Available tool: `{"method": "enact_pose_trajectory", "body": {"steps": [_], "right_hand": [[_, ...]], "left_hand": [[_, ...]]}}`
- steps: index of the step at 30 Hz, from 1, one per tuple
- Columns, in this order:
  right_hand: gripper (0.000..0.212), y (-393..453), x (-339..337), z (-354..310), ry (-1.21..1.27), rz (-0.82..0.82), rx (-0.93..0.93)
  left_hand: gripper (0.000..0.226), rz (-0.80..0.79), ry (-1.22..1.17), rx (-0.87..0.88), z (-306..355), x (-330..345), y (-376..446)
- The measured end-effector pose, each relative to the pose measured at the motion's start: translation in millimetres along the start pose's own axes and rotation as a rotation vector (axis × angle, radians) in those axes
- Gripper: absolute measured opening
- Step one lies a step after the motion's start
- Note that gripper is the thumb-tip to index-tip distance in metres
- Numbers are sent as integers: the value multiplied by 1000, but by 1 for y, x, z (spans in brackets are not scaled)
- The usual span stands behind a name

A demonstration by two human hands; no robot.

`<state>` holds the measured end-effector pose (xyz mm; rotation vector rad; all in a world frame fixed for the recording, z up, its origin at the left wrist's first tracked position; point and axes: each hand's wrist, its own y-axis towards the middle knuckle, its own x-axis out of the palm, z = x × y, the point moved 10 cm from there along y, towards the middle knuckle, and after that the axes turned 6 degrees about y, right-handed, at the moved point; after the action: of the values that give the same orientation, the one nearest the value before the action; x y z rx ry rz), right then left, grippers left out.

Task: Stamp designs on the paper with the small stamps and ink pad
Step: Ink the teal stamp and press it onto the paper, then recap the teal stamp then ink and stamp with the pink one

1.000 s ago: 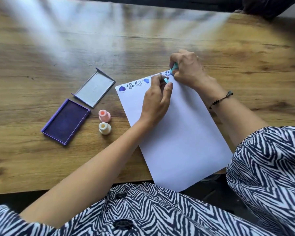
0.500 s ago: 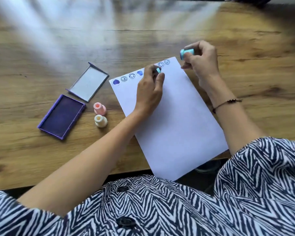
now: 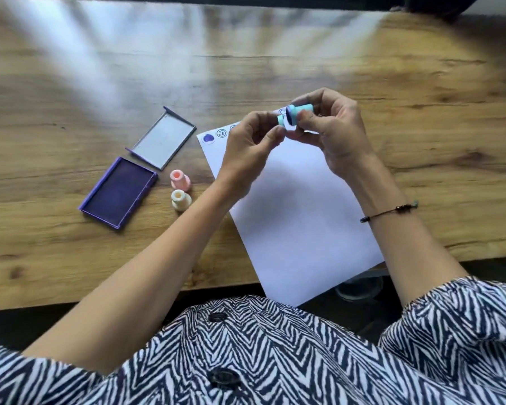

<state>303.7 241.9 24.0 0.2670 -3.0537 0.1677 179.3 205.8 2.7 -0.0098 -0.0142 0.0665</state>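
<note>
Both hands up above the top edge of the white paper (image 3: 298, 206), meeting over the wooden table (image 3: 275, 68). Right hand (image 3: 338, 135), fingers curled and pinching a teal stamp (image 3: 300, 111), inked face turned left. Left hand (image 3: 250, 147), fingertips pinched on a second small teal piece (image 3: 281, 120) touching that inked face; exactly what it is, hard to tell. Stamped circles (image 3: 215, 135) along the paper's top edge, most hidden behind the hands. Off to the left: open purple ink pad (image 3: 119, 191), grey lid (image 3: 164, 140) just beyond. Pink stamp (image 3: 180, 179) and cream stamp (image 3: 181, 200) upright between pad and paper. Dark cord bracelet (image 3: 390, 213) on the right wrist.
</note>
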Motion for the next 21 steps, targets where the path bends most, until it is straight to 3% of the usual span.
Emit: {"method": "enact_pose_trajectory", "body": {"steps": [11, 14, 17, 19, 21], "right_hand": [[16, -20, 39, -7, -72, -54, -107], [19, -23, 46, -7, -76, -72, -123], [22, -29, 54, -5, -54, -58, -152], [20, -31, 59, -1, 3, -31, -135], [15, -31, 66, 6, 0, -9, -85]], "left_hand": [[13, 154, 12, -39, 9, -32, -21], [4, 132, 22, -72, 7, -38, -24], [12, 74, 5, -147, 5, -43, -25], [14, 42, 95, -148, 12, -50, -24], [16, -10, 343, -125, 22, -60, -22]]}}
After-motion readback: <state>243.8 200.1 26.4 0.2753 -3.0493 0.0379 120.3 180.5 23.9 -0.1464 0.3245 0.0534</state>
